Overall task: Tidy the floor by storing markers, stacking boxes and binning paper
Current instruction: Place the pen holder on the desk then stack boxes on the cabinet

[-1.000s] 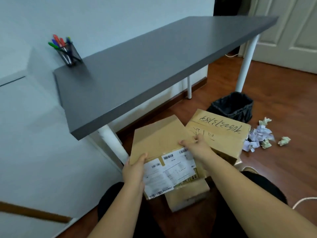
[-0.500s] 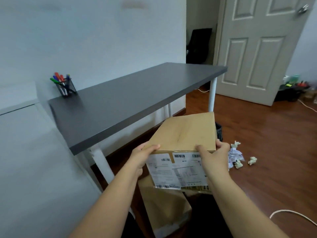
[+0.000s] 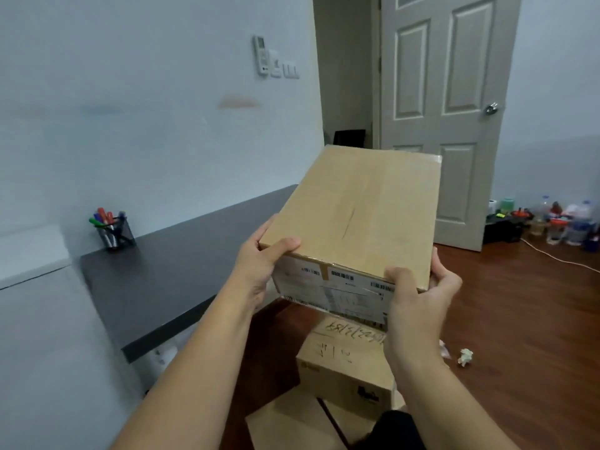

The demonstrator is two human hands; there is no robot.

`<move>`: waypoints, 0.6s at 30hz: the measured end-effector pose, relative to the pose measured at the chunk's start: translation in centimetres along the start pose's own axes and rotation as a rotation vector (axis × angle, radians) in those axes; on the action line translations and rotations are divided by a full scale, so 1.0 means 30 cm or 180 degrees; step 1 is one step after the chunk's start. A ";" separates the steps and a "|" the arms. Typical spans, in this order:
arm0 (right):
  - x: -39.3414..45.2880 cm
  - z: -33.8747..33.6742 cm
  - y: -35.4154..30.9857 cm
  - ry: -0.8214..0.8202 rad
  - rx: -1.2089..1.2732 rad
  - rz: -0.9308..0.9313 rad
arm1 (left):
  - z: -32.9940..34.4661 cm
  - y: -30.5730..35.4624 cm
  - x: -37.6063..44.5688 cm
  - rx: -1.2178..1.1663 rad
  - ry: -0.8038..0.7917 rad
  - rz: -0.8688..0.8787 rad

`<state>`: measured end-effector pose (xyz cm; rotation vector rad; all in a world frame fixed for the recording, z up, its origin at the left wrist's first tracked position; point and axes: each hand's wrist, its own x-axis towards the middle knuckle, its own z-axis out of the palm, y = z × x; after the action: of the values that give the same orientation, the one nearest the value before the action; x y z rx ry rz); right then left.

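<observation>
At centre frame, a cardboard box (image 3: pixel 354 219) was held in the air, its long axis running away from the camera toward the door (image 3: pixel 444 102), the labelled end facing the viewer. Both hands were clamped on its near corners: the left hand (image 3: pixel 259 267) at the left corner, the right hand (image 3: pixel 418 293) at the right. Below it, a second box (image 3: pixel 341 362) with handwriting sat on the floor (image 3: pixel 519 319). Markers (image 3: pixel 105 219) stood in a cup (image 3: pixel 117 235) on the table (image 3: pixel 168 274) at left. Crumpled paper (image 3: pixel 466 357) lay lower right.
</observation>
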<state>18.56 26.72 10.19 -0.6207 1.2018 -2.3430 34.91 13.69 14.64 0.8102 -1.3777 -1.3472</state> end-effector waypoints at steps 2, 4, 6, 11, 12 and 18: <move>-0.021 0.085 -0.023 -0.0171 0.0225 -0.0070 | -0.051 0.090 -0.030 -0.0070 0.0138 0.0330; -0.048 0.191 -0.041 -0.0375 0.0388 -0.0066 | -0.126 0.180 -0.061 -0.0050 0.0350 0.0656; -0.081 0.308 -0.056 -0.0680 0.0539 0.0024 | -0.224 0.260 -0.092 -0.0016 0.0626 0.0924; -0.196 0.603 -0.065 -0.1604 0.0533 0.0198 | -0.495 0.418 -0.193 0.0018 0.1434 0.1265; -0.226 0.664 -0.058 -0.1797 0.0534 0.0306 | -0.553 0.443 -0.223 0.0019 0.1612 0.1330; -0.433 0.997 -0.002 -0.2949 0.0524 0.0648 | -0.880 0.567 -0.404 0.0478 0.2504 0.1651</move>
<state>45.97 15.00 23.42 -1.2550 0.5915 -1.6131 66.19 19.81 25.48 0.8718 -0.9531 -0.4367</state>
